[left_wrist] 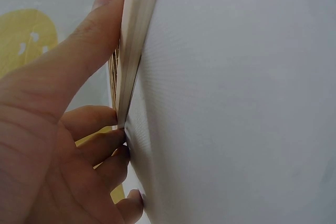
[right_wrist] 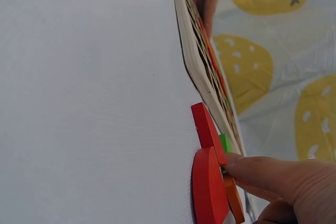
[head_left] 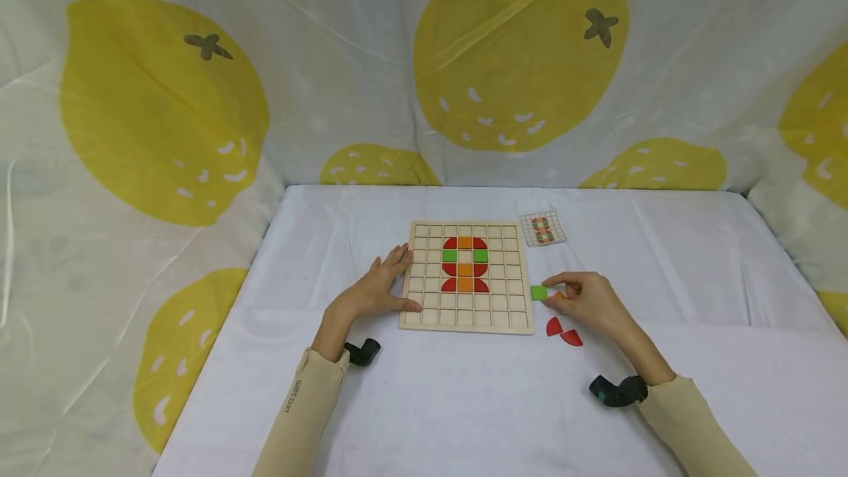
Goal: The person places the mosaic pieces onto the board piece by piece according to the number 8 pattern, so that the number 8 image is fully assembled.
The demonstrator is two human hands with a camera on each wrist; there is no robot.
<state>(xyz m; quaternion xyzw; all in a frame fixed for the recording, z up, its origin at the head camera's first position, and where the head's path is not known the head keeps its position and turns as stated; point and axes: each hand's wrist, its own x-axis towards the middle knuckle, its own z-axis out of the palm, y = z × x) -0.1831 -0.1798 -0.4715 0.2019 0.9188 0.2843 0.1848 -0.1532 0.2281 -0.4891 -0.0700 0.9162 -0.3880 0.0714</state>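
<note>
A wooden grid board (head_left: 424, 319) lies flat on the table, holding red quarter-circle tiles (head_left: 450, 243), orange squares (head_left: 465, 285) and green squares (head_left: 450, 255) in its middle columns. My left hand (head_left: 374, 289) rests spread along the board's left edge, its thumb (left_wrist: 94, 40) on the near left part. Right of the board, my right hand (head_left: 586, 302) pinches a loose green square tile (head_left: 539, 293) between thumb and index finger. An orange tile (right_wrist: 233, 200) lies under that hand, partly hidden. Two red quarter-circle tiles (head_left: 571, 338) lie just nearer, almost touching each other.
A small pattern card (head_left: 542, 229) lies by the board's far right corner, printed with a similar coloured grid. White cloth (head_left: 464, 403) covers the table. Behind it hangs a curtain (head_left: 351, 57) with large yellow lemons. Black wrist devices (head_left: 619, 391) sit at both wrists.
</note>
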